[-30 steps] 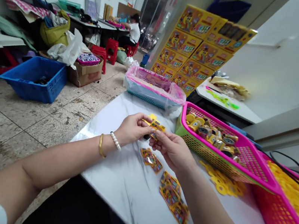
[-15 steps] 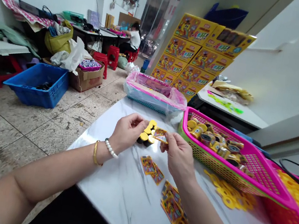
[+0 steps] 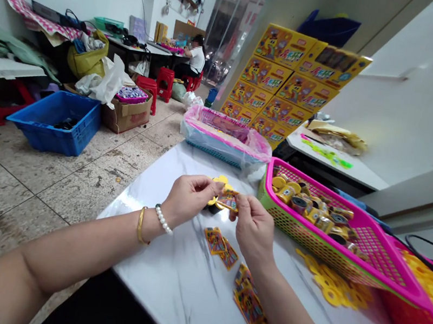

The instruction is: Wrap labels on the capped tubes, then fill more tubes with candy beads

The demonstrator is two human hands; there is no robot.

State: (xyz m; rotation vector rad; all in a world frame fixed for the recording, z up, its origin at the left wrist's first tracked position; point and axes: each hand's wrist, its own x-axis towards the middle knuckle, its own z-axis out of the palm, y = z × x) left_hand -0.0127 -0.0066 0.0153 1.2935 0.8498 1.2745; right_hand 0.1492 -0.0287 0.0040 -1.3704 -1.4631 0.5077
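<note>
My right hand point(image 3: 255, 228) pinches the right end of a small printed yellow card point(image 3: 228, 199). At the card's left end, the thumb and fingertips of my left hand point(image 3: 190, 197) are closed together on its edge. Just behind the card stand several small tubs with yellow lids point(image 3: 221, 179), partly hidden by my fingers. Two loose printed cards point(image 3: 214, 240) lie overlapping on the white marbled table point(image 3: 166, 274) below my hands. A spread pile of the same cards point(image 3: 251, 304) lies nearer, partly under my right forearm.
A pink and green basket point(image 3: 378, 231) of gold-wrapped tubs stands right, with flat yellow ring-ended pieces point(image 3: 330, 289) before it. Behind is a plastic-lined basket point(image 3: 217, 154) and stacked yellow boxes point(image 3: 282, 79). A blue crate point(image 3: 53, 125) sits on the floor; a person point(image 3: 196, 57) sits far back.
My left hand has moved right from the tubs to the card's left edge. My right hand has shifted slightly left and the card now lies between both hands.
</note>
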